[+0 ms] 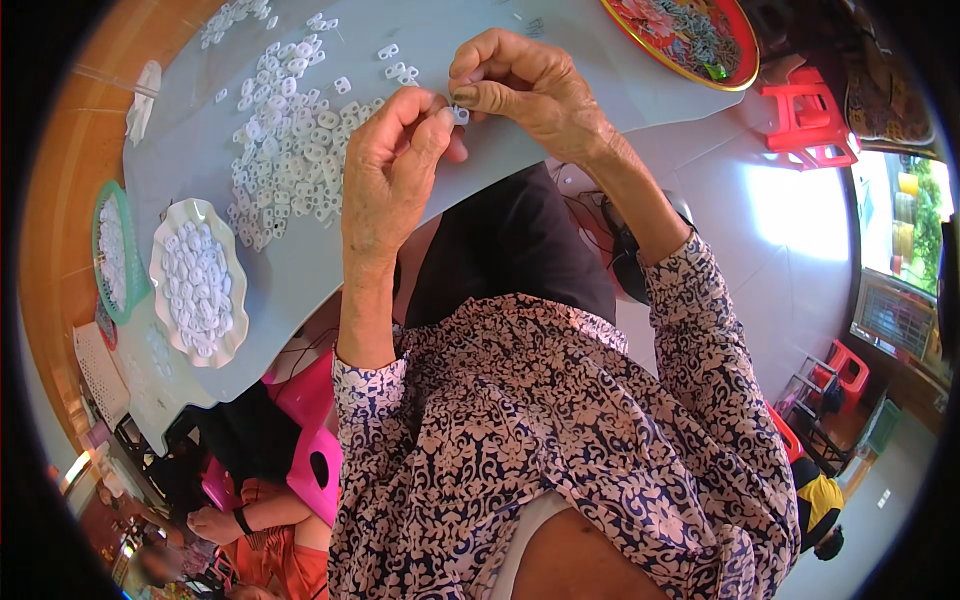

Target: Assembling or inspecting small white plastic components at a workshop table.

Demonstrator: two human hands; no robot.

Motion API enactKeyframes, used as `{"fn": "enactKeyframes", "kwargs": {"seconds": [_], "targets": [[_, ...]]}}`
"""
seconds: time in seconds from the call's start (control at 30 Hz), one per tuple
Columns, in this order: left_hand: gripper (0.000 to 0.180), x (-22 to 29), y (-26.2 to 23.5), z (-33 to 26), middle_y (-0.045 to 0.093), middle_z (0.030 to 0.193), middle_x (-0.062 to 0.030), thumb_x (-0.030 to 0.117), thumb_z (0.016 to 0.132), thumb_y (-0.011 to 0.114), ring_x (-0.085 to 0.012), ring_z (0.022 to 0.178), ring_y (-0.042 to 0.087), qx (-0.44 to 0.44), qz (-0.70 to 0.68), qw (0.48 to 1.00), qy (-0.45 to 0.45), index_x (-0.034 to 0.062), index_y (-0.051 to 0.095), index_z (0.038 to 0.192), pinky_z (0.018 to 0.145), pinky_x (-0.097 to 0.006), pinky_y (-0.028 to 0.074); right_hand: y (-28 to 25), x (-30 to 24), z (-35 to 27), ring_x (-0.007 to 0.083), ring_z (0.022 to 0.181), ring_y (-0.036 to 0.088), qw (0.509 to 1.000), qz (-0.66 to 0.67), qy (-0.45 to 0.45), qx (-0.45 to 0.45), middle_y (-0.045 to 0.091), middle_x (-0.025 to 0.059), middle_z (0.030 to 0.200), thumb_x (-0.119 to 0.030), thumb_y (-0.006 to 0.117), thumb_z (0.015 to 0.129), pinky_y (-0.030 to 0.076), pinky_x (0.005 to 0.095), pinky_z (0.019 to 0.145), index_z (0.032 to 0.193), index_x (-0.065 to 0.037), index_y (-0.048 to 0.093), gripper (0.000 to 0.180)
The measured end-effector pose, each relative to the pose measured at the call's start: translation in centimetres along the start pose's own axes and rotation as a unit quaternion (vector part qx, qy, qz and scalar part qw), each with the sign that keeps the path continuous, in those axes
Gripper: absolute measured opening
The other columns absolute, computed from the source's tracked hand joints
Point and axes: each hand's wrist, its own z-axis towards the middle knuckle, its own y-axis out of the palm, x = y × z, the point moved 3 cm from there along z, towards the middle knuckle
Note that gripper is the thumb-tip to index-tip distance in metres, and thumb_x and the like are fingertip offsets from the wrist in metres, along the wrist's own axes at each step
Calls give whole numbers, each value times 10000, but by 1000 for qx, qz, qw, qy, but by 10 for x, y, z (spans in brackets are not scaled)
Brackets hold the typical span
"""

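Observation:
Above the table's near edge, my left hand pinches a small white plastic piece with holes between thumb and fingers. My right hand is closed in a pinch right beside that piece, with its fingertips almost against my left ones. What the right fingers hold, if anything, is too small or hidden to make out. Left of my hands a loose heap of similar white plastic pieces spreads over the grey table. A few more white pieces lie just beyond my left hand.
At the left stand a scalloped white dish and a green basket, both filled with white pieces. A red round tray with small metal parts sits at the far right. Red stools and a seated person are nearby.

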Motion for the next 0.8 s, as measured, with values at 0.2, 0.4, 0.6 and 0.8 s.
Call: {"fn": "enactKeyframes", "kwargs": {"seconds": [0.2, 0.4, 0.6, 0.8], "targets": [[173, -3, -2, 0, 547, 637, 23, 189, 892, 545, -34, 551, 398, -10, 21, 1000, 15, 27, 577, 842, 514, -200, 330, 3, -3, -1, 59, 735, 555, 1000, -18, -5, -2, 597, -14, 820, -100, 629, 868, 481, 210, 691, 933, -40, 602, 93], [157, 5, -8, -2, 545, 622, 22, 177, 886, 545, -44, 557, 430, -33, 57, 998, 14, 33, 572, 829, 520, -206, 348, 6, -8, -1, 51, 642, 524, 997, -68, 46, -6, 588, -18, 693, -159, 638, 867, 447, 196, 589, 828, -21, 638, 143], [114, 10, -5, -4, 548, 626, 1, 133, 879, 543, -64, 578, 483, -30, 90, 995, 33, 26, 552, 839, 531, -218, 385, 7, -10, -2, 42, 603, 479, 995, -88, 48, -5, 551, -24, 657, -207, 643, 870, 383, 195, 525, 812, -20, 629, 196], [95, 5, -1, -5, 552, 649, -15, 114, 881, 535, -96, 588, 517, 18, 174, 978, 116, 19, 535, 878, 549, -241, 421, 9, -11, -1, 40, 588, 450, 988, -151, 35, 6, 522, -29, 639, -242, 636, 883, 373, 197, 516, 801, -22, 625, 235]]}}
